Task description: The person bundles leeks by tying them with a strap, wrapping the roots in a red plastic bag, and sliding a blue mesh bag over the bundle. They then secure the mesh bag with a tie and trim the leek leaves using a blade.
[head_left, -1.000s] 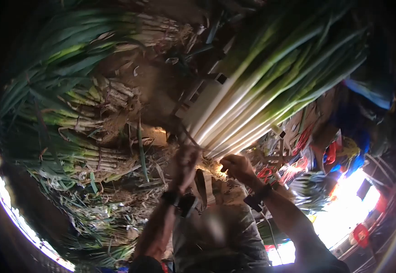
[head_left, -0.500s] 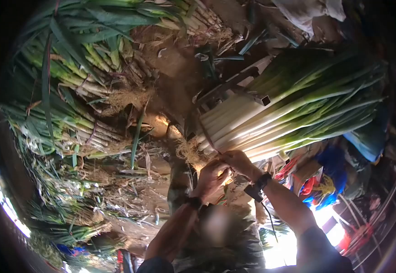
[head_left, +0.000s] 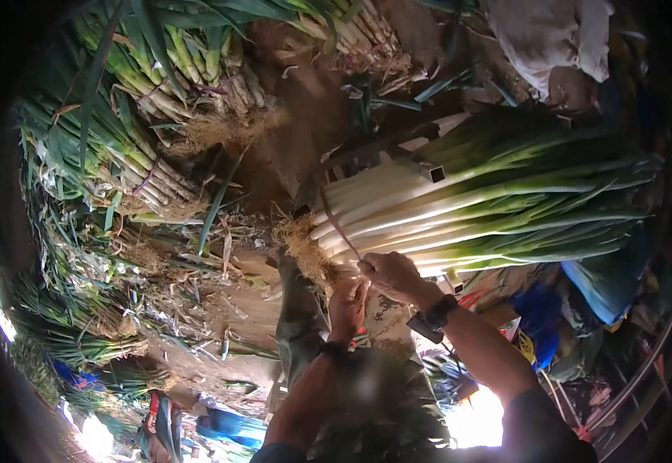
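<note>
A large bundle of long onions (head_left: 444,201) lies across a metal stand (head_left: 435,174), white stalks to the left and green leaves to the right. A thin reddish tie (head_left: 336,220) crosses the white stalks near the hairy roots (head_left: 305,251). My right hand (head_left: 394,276) is closed on the lower end of the tie, against the bundle's near side. Just below the roots, my left hand (head_left: 348,305) has its fingers pinched together beside my right hand; what they hold is too small to make out. A dark band is on each wrist.
Tied onion bunches (head_left: 150,174) lie on the ground at the upper left, with loose leaves and scraps (head_left: 174,270) below them. A pale cloth (head_left: 544,38) is at the upper right. Blue plastic (head_left: 602,282) and a curved metal rail (head_left: 644,370) are at the right.
The view has shifted, so the ground bunches appear higher. My left hand has moved down slightly from my right hand, and its fingers now point upward. The tie still crosses the stalks.
</note>
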`<state>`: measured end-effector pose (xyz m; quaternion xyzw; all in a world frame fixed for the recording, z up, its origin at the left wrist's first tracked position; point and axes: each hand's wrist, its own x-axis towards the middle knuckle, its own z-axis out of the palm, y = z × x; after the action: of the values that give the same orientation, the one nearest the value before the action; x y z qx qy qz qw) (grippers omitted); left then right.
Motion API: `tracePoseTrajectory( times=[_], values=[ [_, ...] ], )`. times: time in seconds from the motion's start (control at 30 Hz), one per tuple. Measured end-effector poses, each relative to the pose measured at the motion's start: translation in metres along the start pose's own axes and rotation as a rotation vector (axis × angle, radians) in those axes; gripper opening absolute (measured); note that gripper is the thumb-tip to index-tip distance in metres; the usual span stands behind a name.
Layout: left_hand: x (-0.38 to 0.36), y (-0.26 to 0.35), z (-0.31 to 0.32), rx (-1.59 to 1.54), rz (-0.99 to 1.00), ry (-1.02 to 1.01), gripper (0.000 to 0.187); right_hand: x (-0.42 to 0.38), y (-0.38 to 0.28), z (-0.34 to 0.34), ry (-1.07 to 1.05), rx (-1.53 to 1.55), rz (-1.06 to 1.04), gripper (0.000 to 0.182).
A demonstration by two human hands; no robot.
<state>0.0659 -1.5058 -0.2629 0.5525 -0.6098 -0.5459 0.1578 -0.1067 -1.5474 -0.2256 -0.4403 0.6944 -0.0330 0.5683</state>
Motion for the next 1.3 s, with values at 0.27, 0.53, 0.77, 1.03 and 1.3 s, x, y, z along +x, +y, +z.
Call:
tracePoseTrajectory(
  times=[0.27, 0.53, 0.77, 1.03, 1.3],
  values=[
    [-0.019, 0.010, -0.003, -0.358, -0.624, -0.437, 0.023, 0.063, -0.025, -0.069, 0.015, 0.518, 0.130, 0.034],
    [0.064, 0.032, -0.042, -0.541, -0.429, -0.311, 0.024, 0.054, -0.009, -0.026, 0.060, 0.142, -0.030, 0.036],
    [0.101, 0.025, -0.043, -0.431, -0.443, -0.279, 0.027, 0.050, -0.018, -0.023, 0.073, 0.229, 0.052, 0.029],
    [0.048, 0.039, -0.070, -0.597, -0.537, -0.614, 0.031, 0.087, -0.051, -0.030, 0.146, 0.354, -0.064, 0.025],
    [0.128, 0.025, -0.074, -0.543, -0.491, -0.195, 0.027, 0.057, -0.030, -0.011, 0.139, 0.217, -0.088, 0.022]
  ],
)
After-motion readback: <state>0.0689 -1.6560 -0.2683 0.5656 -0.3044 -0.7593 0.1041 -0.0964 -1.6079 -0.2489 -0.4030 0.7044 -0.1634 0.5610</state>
